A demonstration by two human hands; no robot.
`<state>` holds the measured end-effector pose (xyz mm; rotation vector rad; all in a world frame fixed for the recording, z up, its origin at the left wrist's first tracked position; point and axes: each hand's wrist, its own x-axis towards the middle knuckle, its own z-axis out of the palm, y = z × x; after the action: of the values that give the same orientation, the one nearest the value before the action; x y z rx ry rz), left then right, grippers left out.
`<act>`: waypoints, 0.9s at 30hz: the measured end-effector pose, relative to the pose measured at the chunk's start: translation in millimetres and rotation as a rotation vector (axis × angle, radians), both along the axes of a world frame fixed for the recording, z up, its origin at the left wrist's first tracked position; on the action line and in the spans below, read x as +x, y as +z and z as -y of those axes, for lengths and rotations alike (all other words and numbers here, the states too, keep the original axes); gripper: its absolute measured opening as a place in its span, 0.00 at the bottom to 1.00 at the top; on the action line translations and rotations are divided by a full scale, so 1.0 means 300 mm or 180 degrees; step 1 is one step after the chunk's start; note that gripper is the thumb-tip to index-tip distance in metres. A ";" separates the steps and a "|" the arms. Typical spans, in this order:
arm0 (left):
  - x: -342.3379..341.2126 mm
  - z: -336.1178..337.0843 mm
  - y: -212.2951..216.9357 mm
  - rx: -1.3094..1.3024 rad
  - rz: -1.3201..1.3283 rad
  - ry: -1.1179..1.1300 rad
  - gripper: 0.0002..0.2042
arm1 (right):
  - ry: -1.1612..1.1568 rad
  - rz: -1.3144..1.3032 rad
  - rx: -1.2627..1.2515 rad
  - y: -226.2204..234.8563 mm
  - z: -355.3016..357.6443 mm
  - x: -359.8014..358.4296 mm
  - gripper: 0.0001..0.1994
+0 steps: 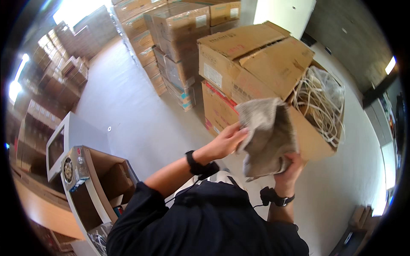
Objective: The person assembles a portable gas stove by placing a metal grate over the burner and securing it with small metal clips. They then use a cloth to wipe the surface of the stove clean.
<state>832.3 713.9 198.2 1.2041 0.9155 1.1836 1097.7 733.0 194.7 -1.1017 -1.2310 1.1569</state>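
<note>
Right now you have a grey-beige cloth (260, 132) between your two hands, raised in front of you and before the near side of a large cardboard box (235, 79). Your left grip (228, 141) is closed on the cloth's left edge, the thumb lying against it; your right grip (290, 168) clasps its lower right corner. The cloth is creased and folded, with a shadowed hollow toward its upper right, and you cannot tell from this angle whether it touches the cardboard behind. Just right of the large box's flaps, an open carton (314, 141) shows a tangle of white cables (314, 100) next to clear plastic (328, 81). Under the large box sits another box with a red strip (218, 110). Farther off, film-wrapped boxes (181, 45) stand stacked on the pale floor (106, 85). Down at your left, a metal unit with a fan (77, 168) is at the edge of an open case (99, 196). Black bands (194, 163) circle both your wrists
</note>
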 end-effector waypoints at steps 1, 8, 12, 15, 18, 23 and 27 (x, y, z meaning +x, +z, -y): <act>0.056 -0.065 0.087 0.0134 0.0199 0.0296 0.18 | -0.0187 0.0769 0.0525 0.015 -0.067 0.017 0.33; 0.148 -0.375 0.369 0.1521 -0.0098 0.0600 0.21 | -0.0630 0.1239 0.3271 0.410 -0.547 -0.204 0.36; -0.001 -0.351 0.215 0.1101 -0.1275 0.0915 0.17 | 0.0759 0.3457 0.2937 0.281 -0.904 -0.277 0.36; -0.172 -0.171 0.046 0.0473 -0.1266 0.1435 0.15 | 0.0901 0.5145 0.1962 0.146 -0.878 -0.417 0.36; -0.323 0.117 -0.245 -0.0300 -0.1292 0.2545 0.17 | 0.0425 0.5415 0.1880 0.116 -0.822 -0.558 0.36; -0.346 0.753 -0.447 -0.2200 -0.1977 0.4189 0.17 | 0.1403 0.3143 0.3598 0.099 -0.622 -0.823 0.24; -0.291 1.036 -0.511 -0.2747 -0.1966 0.5136 0.16 | 0.2725 0.2530 0.3695 0.089 -0.262 -1.055 0.20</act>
<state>744.9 403.0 44.8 -0.1629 2.7503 1.2148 781.3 811.8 221.5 -0.0366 -2.6550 0.2817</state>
